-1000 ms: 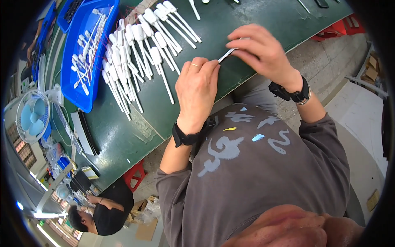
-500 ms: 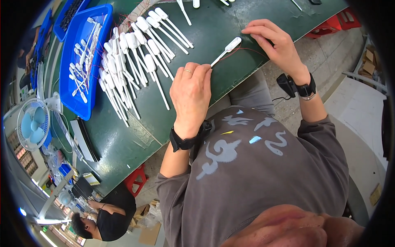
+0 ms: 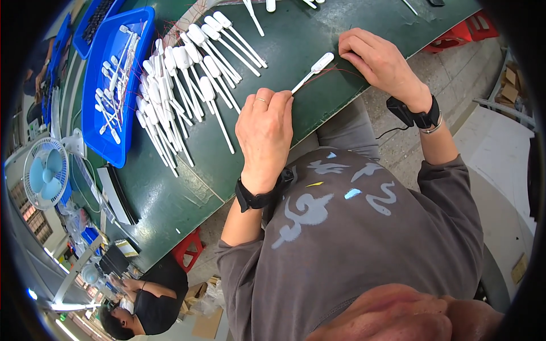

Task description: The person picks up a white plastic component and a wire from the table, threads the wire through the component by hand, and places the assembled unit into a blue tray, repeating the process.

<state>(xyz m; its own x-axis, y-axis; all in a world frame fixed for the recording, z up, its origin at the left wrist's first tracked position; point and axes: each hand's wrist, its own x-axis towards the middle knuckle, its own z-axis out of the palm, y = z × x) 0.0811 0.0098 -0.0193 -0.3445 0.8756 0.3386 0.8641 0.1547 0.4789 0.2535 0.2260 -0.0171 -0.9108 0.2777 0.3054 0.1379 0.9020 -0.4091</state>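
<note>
Left hand (image 3: pixel 264 128) pinches smooth paddle-shaped stick (image 3: pixel 322 62); right hand (image 3: pixel 376 59) curls, grip unclear, near thin red wire (image 3: pixel 348 71).

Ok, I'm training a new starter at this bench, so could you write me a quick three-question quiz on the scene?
1. Which hand holds the white paddle-shaped piece?
2. True or false: the large blue tray stands to the left of the loose white pieces on the green table.
3. The thin wire beside the held piece is: a) green, b) red, c) yellow?

Key: 1. The left hand. 2. True. 3. b.
</note>
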